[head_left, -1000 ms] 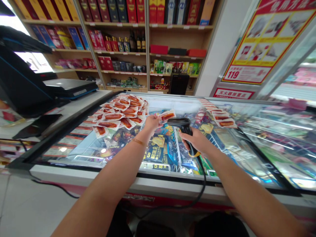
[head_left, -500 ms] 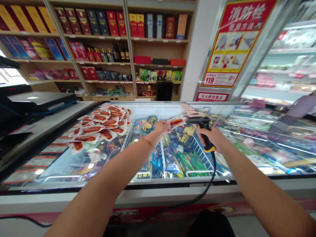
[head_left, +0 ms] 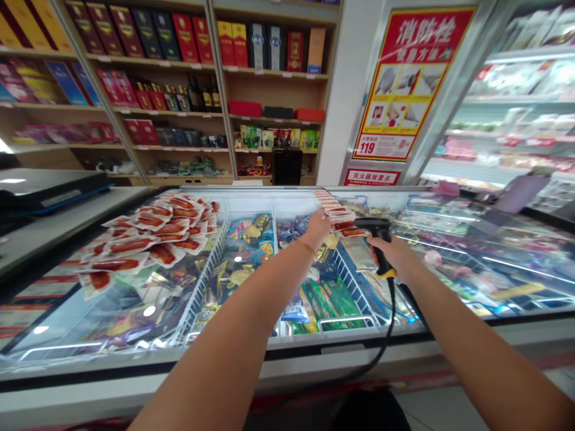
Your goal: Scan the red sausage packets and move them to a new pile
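Observation:
My left hand point(head_left: 318, 228) is closed on the edge of a clear-wrapped sausage packet point(head_left: 340, 225), just left of the scanner's head. My right hand point(head_left: 398, 256) grips the handle of a black and yellow barcode scanner point(head_left: 374, 225), whose cable hangs down in front of the freezer. More sausage packets point(head_left: 327, 200) lie in an overlapping row behind my left hand, and some packets overlap near the scanner, so their edges are hard to separate. A large pile of similar packets point(head_left: 155, 228) rests on the glass at the left.
Under both arms is a glass-topped chest freezer point(head_left: 314, 347) with white wire baskets point(head_left: 345, 269) of bagged frozen goods inside. At the left stands a flat dark device point(head_left: 54, 185) on a counter. Shelves of boxes point(head_left: 265, 114) and a red poster point(head_left: 404, 84) are behind.
My left hand has moved right with the sausage packet, towards the row and the scanner. The scanner stays in my right hand. The view has turned somewhat to the right.

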### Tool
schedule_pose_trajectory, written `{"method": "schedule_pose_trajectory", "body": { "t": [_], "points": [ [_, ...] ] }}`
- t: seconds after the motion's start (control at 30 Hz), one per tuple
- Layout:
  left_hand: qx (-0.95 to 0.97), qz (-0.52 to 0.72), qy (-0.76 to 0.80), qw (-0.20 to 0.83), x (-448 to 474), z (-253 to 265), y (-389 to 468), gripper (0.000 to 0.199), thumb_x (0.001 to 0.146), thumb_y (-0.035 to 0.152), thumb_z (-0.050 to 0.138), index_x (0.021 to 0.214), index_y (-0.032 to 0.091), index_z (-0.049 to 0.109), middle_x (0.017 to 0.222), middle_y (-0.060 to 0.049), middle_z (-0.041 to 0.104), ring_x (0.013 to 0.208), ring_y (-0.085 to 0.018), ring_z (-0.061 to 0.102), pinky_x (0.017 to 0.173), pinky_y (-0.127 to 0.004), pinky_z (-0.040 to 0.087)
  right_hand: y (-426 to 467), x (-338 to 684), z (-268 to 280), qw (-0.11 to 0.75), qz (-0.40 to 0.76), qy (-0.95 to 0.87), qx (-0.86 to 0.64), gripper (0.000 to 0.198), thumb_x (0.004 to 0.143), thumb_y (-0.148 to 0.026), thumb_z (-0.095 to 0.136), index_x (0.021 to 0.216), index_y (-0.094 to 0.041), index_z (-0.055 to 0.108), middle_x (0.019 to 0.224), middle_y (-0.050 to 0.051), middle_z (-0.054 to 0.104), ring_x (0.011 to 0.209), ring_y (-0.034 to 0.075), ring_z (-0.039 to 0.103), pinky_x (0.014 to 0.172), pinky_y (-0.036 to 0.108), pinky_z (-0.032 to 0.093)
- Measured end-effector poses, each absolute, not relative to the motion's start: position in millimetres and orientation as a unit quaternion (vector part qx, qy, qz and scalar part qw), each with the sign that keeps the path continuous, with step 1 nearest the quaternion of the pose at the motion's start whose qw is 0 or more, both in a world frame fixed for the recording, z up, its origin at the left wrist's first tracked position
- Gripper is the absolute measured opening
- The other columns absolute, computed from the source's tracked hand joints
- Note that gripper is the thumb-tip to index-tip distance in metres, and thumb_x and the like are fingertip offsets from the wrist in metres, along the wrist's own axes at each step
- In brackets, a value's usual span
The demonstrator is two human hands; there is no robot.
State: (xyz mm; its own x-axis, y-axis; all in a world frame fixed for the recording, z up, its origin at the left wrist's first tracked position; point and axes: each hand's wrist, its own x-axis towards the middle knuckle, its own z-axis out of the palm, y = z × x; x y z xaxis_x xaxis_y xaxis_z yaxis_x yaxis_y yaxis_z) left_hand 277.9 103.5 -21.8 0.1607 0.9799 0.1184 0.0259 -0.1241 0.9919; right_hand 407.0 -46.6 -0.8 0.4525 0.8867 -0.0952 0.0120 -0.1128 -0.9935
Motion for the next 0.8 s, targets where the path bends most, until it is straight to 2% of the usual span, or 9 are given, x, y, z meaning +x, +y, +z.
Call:
{"method": "schedule_pose_trajectory", "body": {
  "t": [0.2, 0.3, 0.43, 0.5, 0.57, 0.67, 0.8],
  "points": [
    [0.638, 0.455, 0.492, 0.379, 176, -20, 90, 0.033, 0.08, 0.012, 0.057, 0.113, 0.013, 0.061, 0.13, -0.016, 0.059, 0.122, -0.024, 0.055, 0.106, -0.035, 0.038, -27, 355, 5, 0.546, 0.407, -0.398, -0.614, 0.019, 0.074, -0.022, 0.07, 0.073, -0.018, 0.051, 0.048, -0.002, 0.053, 0.035, 0.01, 0.047, 0.033, 0.022, 0.038],
    [0.711, 0.365, 0.557, 0.224, 106, -9, 73, 0.037, 0.082, 0.017, 0.056, 0.119, 0.012, 0.059, 0.128, -0.019, 0.059, 0.123, -0.026, 0.053, 0.104, -0.035, 0.037, -18, 318, 12, 0.537, 0.424, -0.44, -0.582, 0.018, 0.075, -0.022, 0.068, 0.073, -0.017, 0.051, 0.048, -0.003, 0.052, 0.036, 0.01, 0.047, 0.033, 0.022, 0.037],
    [0.724, 0.224, 0.652, 0.031, 27, 5, 48, 0.034, 0.084, 0.026, 0.054, 0.115, 0.014, 0.062, 0.121, -0.021, 0.059, 0.119, -0.033, 0.053, 0.097, -0.042, 0.041, -10, 263, 20, 0.518, 0.452, -0.46, -0.562, 0.017, 0.077, -0.022, 0.067, 0.075, -0.018, 0.051, 0.05, -0.003, 0.052, 0.036, 0.009, 0.047, 0.034, 0.021, 0.037],
    [0.707, 0.173, 0.685, -0.034, 0, 5, 39, 0.035, 0.084, 0.03, 0.054, 0.114, 0.014, 0.063, 0.122, -0.022, 0.057, 0.119, -0.035, 0.051, 0.095, -0.045, 0.042, -8, 238, 18, 0.514, 0.468, -0.466, -0.547, 0.019, 0.076, -0.023, 0.068, 0.076, -0.018, 0.05, 0.05, -0.004, 0.051, 0.036, 0.009, 0.046, 0.033, 0.021, 0.037],
    [0.691, 0.13, 0.709, -0.056, -17, 1, 35, 0.038, 0.083, 0.033, 0.054, 0.115, 0.014, 0.063, 0.126, -0.022, 0.056, 0.119, -0.036, 0.05, 0.094, -0.045, 0.043, -8, 219, 10, 0.51, 0.485, -0.474, -0.529, 0.021, 0.075, -0.026, 0.069, 0.076, -0.019, 0.05, 0.05, -0.004, 0.051, 0.036, 0.009, 0.046, 0.034, 0.021, 0.037],
    [0.689, 0.07, 0.72, -0.034, -28, -5, 35, 0.04, 0.085, 0.034, 0.05, 0.117, 0.014, 0.064, 0.128, -0.022, 0.056, 0.116, -0.035, 0.054, 0.09, -0.042, 0.046, -11, 206, -6, 0.503, 0.485, -0.489, -0.522, 0.024, 0.074, -0.03, 0.07, 0.076, -0.019, 0.049, 0.05, -0.005, 0.051, 0.035, 0.009, 0.046, 0.034, 0.022, 0.037],
    [0.735, 0.005, 0.678, -0.024, -22, -6, 35, 0.037, 0.089, 0.026, 0.041, 0.112, 0.011, 0.067, 0.116, -0.021, 0.065, 0.108, -0.03, 0.061, 0.091, -0.04, 0.045, -16, 211, -19, 0.487, 0.468, -0.514, -0.528, 0.028, 0.072, -0.033, 0.071, 0.081, -0.019, 0.049, 0.052, -0.005, 0.053, 0.036, 0.009, 0.047, 0.035, 0.022, 0.038]
  ]
}}
